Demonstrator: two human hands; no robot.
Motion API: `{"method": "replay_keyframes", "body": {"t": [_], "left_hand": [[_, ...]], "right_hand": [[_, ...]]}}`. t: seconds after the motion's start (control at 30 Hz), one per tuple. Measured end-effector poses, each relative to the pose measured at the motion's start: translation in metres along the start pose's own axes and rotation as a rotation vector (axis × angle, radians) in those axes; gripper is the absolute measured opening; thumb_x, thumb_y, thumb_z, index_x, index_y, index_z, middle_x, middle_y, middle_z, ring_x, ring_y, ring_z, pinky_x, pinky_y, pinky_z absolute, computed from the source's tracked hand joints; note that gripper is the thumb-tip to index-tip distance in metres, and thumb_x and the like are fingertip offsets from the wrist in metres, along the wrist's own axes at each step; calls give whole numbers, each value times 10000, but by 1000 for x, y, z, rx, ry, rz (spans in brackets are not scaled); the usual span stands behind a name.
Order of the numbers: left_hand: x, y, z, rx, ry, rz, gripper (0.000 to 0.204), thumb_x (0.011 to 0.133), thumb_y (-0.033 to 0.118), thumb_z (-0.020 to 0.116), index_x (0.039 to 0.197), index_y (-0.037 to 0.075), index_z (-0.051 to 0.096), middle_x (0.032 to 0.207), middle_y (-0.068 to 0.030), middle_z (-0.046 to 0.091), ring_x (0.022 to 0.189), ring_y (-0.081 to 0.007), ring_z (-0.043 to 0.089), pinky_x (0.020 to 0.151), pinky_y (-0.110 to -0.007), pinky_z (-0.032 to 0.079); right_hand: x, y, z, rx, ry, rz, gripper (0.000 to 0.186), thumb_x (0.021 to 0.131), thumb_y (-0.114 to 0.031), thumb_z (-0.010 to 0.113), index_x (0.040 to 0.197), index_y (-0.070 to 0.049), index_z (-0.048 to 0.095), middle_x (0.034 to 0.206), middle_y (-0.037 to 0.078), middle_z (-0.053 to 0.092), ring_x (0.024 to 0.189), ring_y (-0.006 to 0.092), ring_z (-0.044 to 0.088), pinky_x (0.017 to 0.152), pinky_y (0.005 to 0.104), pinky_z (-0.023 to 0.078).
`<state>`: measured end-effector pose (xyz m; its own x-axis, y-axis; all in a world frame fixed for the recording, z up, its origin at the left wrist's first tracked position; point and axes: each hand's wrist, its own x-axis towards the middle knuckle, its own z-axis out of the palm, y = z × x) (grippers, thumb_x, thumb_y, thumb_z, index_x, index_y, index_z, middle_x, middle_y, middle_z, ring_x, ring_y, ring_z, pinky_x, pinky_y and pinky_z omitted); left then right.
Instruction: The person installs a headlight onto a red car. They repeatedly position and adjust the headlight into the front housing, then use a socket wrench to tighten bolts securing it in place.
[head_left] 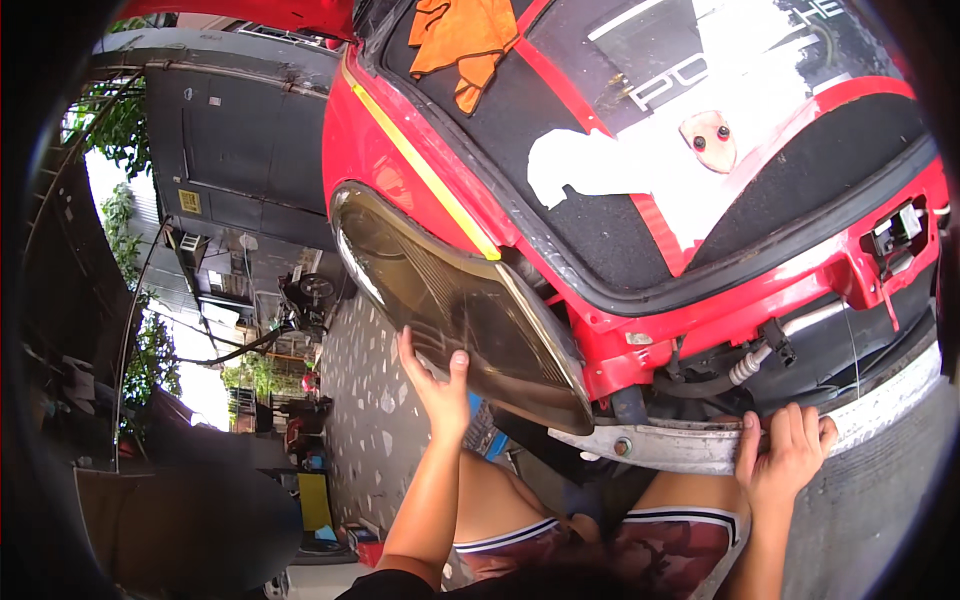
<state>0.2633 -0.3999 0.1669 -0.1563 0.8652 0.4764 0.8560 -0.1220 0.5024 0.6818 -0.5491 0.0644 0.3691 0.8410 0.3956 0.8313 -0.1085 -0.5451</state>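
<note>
A large headlight (440,290) with a smoky, yellowed lens sits at the front corner of a red car, its lower end sticking out from the bodywork. My left hand (440,392) is open, thumb and fingers spread, against the lens's lower outer edge. Bare metal shows on the bumper beam (690,448) that crosses the exposed front end. Over that beam's top edge curl the fingers of my right hand (785,452), closed on it. Yellow tape (420,165) runs along the red fender (365,150) above the headlight.
The open front compartment (600,250) holds an orange work glove (465,50), a white cloth (580,165) and a pale pad with two dark knobs (708,140). Hoses (745,368) lie behind the beam. To the left, a motorcycle (308,290) stands beyond the speckled floor (365,400).
</note>
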Motion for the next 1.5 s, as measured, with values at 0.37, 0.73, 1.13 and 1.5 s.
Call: {"method": "replay_keyframes", "body": {"t": [0.37,0.73,1.13,1.5], "left_hand": [[-2,-5,34,-619,53,-283,1155,994,532,755,1729,101,-25,1784,-180,114,1623,-328,213,1318,-479,222],[-9,-36,45,-727,92,-283,833,1072,627,563,1642,71,317,1642,-134,395,1487,-274,422,1245,-449,345],[-68,-4,53,-1135,-160,-475,581,1015,583,681,1388,138,652,1222,-27,731,978,-186,689,838,-331,562],[-36,0,33,-1409,-414,-541,617,1016,410,728,1497,53,580,1465,-171,648,1327,-316,630,1144,-475,538]], "right_hand": [[6,1,2,2,126,-5,315,809,-245,800,701,-108,538,724,59,525,719,290,523,771,426,347],[-9,19,9,84,76,-124,318,771,-327,791,822,-58,630,836,97,579,790,305,581,823,431,363],[-28,18,30,100,-33,-166,405,855,-315,771,1021,30,639,940,187,624,856,386,620,853,478,458],[-29,-2,54,204,72,-263,499,914,-333,763,1159,75,611,981,239,663,861,427,658,837,489,516]]}}
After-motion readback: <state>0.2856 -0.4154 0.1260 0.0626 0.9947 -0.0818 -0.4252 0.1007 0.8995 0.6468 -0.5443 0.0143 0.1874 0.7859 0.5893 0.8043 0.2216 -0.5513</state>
